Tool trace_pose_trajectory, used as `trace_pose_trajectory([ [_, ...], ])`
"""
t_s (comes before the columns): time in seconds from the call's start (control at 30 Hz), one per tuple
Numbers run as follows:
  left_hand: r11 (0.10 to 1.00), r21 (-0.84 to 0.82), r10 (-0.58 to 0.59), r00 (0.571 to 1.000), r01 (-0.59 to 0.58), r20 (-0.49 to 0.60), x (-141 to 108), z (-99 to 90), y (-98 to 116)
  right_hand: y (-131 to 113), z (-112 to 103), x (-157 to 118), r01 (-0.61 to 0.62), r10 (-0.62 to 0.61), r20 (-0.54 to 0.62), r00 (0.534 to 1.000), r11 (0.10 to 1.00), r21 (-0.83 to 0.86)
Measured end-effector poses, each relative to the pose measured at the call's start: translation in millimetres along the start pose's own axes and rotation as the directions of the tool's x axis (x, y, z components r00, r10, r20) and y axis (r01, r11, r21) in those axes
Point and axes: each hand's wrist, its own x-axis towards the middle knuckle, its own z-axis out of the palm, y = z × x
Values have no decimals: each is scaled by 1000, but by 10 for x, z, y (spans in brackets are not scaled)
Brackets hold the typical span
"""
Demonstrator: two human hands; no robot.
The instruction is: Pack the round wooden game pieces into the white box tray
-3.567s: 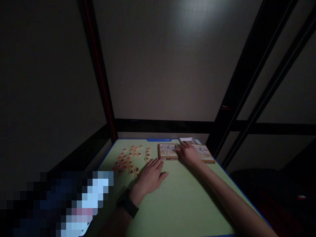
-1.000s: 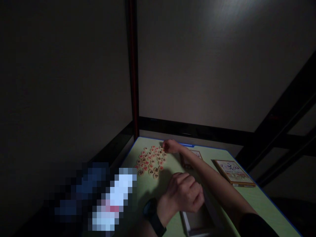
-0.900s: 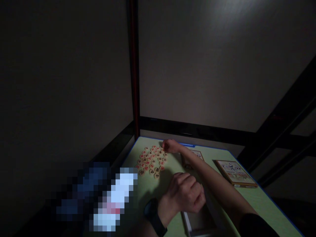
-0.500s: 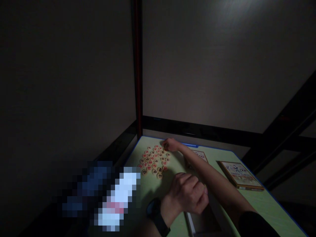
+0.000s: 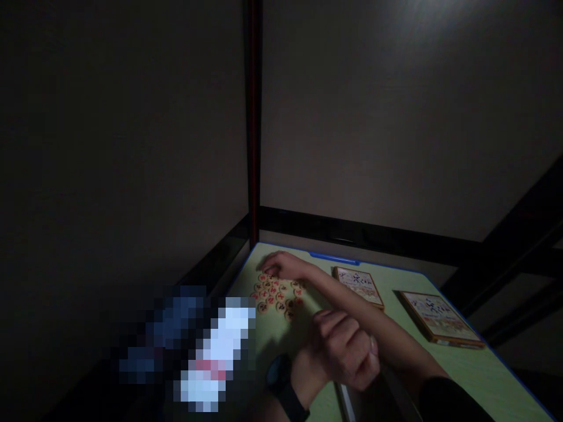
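Round wooden pieces with red and black characters lie grouped on the green table. At the group's far edge, my right hand reaches across with fingers bent down onto the pieces; what is under its fingertips is too small to tell. My left hand, with a dark watch on its wrist, is closed in a fist nearer the camera, above the table; anything inside it is hidden. Under the left hand is a dark open box with a pale edge, partly covered by the arms.
Two flat printed boxes lie on the table, one behind the right forearm and another at the right. Walls meet behind the table's blue edge. A blurred bright patch is at the lower left.
My right hand has moved left along the far edge of the pieces, uncovering more of the middle box. The pieces sit in a smaller group. My left hand stays in a fist.
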Motion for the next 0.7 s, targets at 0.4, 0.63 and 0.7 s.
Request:
trace_pose_trajectory([
  [0.4,999,-47,-2,1000,1,-12,-1,18,-8,-326,205,-157,411,-428,40,903,887,212],
  [0.63,999,-32,1,999,0,52,-29,37,-22,-249,326,-191,313,-321,0,947,922,229],
  [0.7,1000,-30,-3,998,5,64,-28,37,-29,-214,324,-192,284,-291,-2,957,933,222],
])
